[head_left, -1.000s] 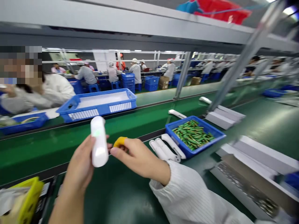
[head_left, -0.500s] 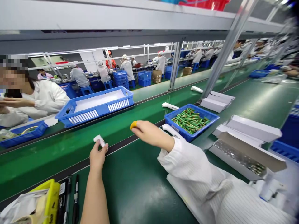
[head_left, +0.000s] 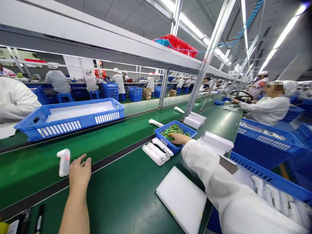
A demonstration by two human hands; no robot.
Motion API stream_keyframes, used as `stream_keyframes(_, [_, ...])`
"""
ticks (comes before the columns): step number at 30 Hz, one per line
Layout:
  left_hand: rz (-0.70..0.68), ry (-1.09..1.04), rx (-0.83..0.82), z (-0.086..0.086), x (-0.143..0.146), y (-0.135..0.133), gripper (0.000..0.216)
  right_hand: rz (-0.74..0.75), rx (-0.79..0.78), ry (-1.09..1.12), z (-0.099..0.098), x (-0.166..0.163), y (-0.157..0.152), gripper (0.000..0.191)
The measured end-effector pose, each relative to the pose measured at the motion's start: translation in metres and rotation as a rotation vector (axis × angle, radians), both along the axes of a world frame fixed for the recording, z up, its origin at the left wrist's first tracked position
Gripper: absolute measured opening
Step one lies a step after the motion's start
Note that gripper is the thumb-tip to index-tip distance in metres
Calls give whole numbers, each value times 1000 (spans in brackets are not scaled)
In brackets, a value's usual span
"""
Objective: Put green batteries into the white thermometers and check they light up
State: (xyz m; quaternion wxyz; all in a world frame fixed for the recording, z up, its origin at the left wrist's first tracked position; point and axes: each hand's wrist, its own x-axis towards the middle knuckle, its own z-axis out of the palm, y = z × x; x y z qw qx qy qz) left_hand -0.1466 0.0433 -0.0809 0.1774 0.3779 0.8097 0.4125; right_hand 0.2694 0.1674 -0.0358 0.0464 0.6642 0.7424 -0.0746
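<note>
My left hand (head_left: 80,171) is open over the belt's near edge, its fingers apart and curled a little. Just left of those fingers, a white pistol-shaped handheld device (head_left: 64,163) with a small red light lies on the green conveyor belt (head_left: 109,139). My right hand (head_left: 179,138) reaches into a blue tray (head_left: 175,150) of green batteries (head_left: 177,128). Its fingertips are down among the batteries, so whether they grip any is hidden. Beside that tray are several white device housings (head_left: 156,154), lying close together.
A white foam pad (head_left: 181,198) lies on the green bench in front of me. Across the belt stands a long blue crate (head_left: 73,118). Open white boxes (head_left: 216,143) and a blue bin (head_left: 268,178) of white devices are at right. A metal post (head_left: 207,58) rises beyond the battery tray.
My left hand has let go of the white device, which now lies on the belt. My right hand has moved from over the belt into the battery tray. The view has swung right.
</note>
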Motion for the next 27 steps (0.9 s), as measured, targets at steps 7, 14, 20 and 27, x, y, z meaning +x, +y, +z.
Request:
stream_keyframes(7, [-52,-60,-77,29,14,-14,45,-118,266,120,-27,-16,7,30])
stream_keyframes(14, [-140,-100,-131,38,22,-16,47,-139,340,148,-21,-1,7,27])
stream_keyframes(20, [-144,-128,-122,37,24,-15,45,9,280,125,0,-20,29,28])
stream_keyframes(27, [-237,-168,-106,36,31,-10,49,15,174,0,3,-92,98,30])
